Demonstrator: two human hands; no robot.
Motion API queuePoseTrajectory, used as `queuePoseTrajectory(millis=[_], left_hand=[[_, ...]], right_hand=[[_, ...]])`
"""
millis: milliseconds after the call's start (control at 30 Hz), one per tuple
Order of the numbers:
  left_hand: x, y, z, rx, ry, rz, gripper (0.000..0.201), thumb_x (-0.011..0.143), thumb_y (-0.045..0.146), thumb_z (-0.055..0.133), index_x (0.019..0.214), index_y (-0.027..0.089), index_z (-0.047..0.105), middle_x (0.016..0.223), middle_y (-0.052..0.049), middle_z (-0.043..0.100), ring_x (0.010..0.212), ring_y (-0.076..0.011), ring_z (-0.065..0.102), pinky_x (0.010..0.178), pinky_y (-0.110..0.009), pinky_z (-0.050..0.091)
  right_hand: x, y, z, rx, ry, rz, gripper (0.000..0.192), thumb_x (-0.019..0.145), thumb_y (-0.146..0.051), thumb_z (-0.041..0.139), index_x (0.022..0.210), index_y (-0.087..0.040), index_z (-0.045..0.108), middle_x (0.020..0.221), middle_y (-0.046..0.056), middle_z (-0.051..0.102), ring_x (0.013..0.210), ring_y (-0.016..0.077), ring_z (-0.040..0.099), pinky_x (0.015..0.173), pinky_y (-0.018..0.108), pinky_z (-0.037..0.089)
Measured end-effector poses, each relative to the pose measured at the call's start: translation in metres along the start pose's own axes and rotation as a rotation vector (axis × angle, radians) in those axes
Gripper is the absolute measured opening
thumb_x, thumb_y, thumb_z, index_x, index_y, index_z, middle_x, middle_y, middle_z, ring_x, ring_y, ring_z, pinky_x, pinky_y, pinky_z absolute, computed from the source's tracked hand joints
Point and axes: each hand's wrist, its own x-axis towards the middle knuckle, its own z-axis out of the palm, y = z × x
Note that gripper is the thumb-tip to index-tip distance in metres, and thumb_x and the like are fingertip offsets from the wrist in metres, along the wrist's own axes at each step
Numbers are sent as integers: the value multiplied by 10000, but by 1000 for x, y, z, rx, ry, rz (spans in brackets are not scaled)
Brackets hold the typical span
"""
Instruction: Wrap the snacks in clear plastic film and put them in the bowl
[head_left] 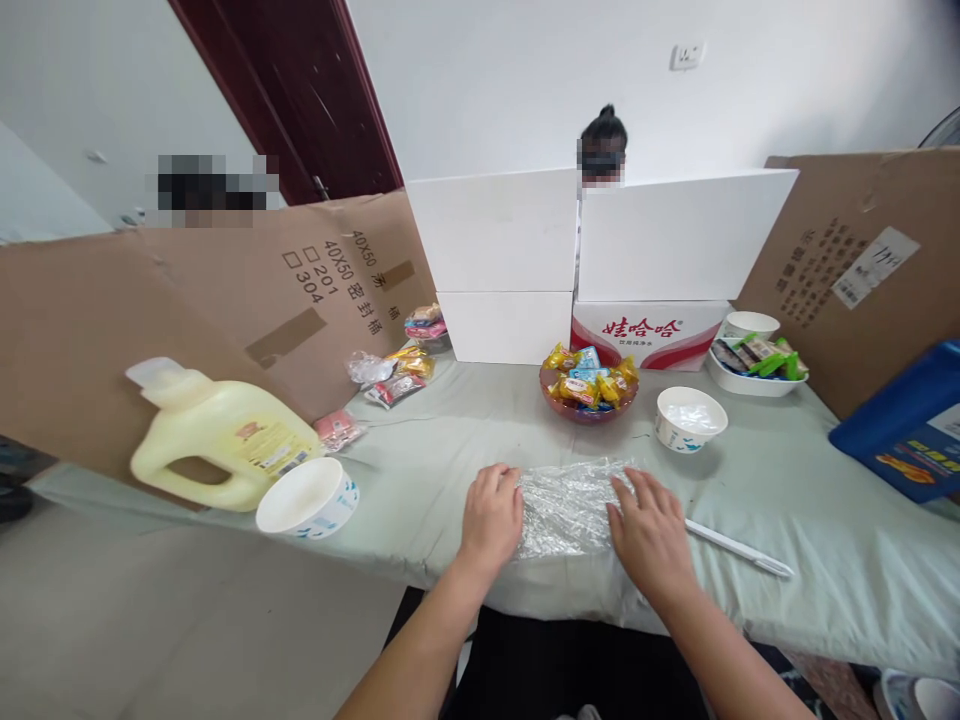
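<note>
Both hands lie flat and open, left hand (491, 515) and right hand (651, 535) pressing either end of a crinkled clear plastic bag (568, 505) at the table's near edge; a white pen (739, 548) lies just right; behind stand a paper bowl (690, 418), a glass candy bowl (589, 392), white foam boxes (499, 235); leftward, a yellow detergent jug (221, 435).

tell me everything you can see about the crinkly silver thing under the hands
The foil sheet looks like thin, shiny silver foil or clear crinkled wrap, heavily creased all over. It lies flat near the front edge of the table, on the pale green cloth. The left hand presses on its left edge and the right hand covers its right edge, both palm down with fingers spread. A white pen lies just to its right; whether the two touch cannot be told.
</note>
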Motion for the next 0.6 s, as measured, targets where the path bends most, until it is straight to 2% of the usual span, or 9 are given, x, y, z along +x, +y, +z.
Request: queuePoseTrajectory(millis=[67, 133, 233, 300, 367, 467, 533, 600], left_hand=[[0, 18, 11, -31, -88, 87, 344, 908, 171, 428, 1214, 175, 586, 1237, -119, 584, 1189, -278, 508, 1013, -443, 417], [-1, 29, 24, -10, -214, 133, 413, 926, 238, 433, 1323, 151, 506, 1384, -130, 507, 1319, -296, 409, 1085, -479, 343], [-4, 24, 35, 74, -388, 137, 579, 940, 413, 436, 1440, 129, 370, 1526, -137, 325, 1420, -316, 253, 1145, -523, 224], [-5, 10, 34, 117, -447, 131, 663, 932, 500, 428, 1475, 138, 312, 1561, -130, 235, 1443, -312, 190, 1161, -517, 180], [-6, -7, 29, 144, -464, 122, 687, 931, 535, 413, 1490, 157, 284, 1572, -122, 188, 1451, -304, 158, 1165, -506, 169], [-6, -28, 23, 168, -443, 63, 680, 933, 528, 413, 1482, 142, 303, 1561, -149, 215, 1442, -320, 189, 1149, -519, 201], [-8, -34, 18, 176, -368, 9, 661, 930, 501, 433, 1451, 102, 352, 1538, -188, 268, 1425, -358, 222, 1124, -556, 235], [-14, -34, 11, 142, -254, 28, 599, 933, 470, 443, 1395, 89, 426, 1491, -205, 359, 1398, -377, 278, 1099, -574, 279]], right_hand=[[8, -13, 8, 74, -100, -128, 402, 943, -244, 384, 1291, -166, 568, 1387, 116, 524, 1328, 298, 403, 1086, 512, 285], [15, -18, 19, 125, -244, -211, 451, 949, -285, 382, 1374, -183, 490, 1464, 80, 438, 1389, 272, 317, 1131, 502, 215], [21, -5, 31, 116, -426, -183, 562, 947, -415, 366, 1455, -174, 367, 1526, 67, 314, 1425, 277, 233, 1147, 504, 172], [21, 13, 34, 71, -470, -99, 609, 949, -463, 332, 1478, -162, 315, 1543, 68, 263, 1436, 278, 197, 1151, 509, 151], [19, 29, 34, 23, -471, -25, 625, 951, -476, 310, 1486, -155, 290, 1552, 75, 233, 1442, 277, 176, 1151, 515, 134], [16, 42, 30, -19, -445, 25, 656, 940, -496, 343, 1474, -116, 316, 1543, 123, 248, 1438, 294, 184, 1151, 518, 137], [15, 42, 24, -15, -395, -10, 678, 933, -517, 368, 1460, -91, 342, 1536, 145, 261, 1438, 309, 177, 1153, 520, 142], [12, 38, 18, 26, -329, -118, 675, 939, -537, 360, 1462, -109, 344, 1545, 128, 252, 1443, 298, 161, 1155, 501, 168]])
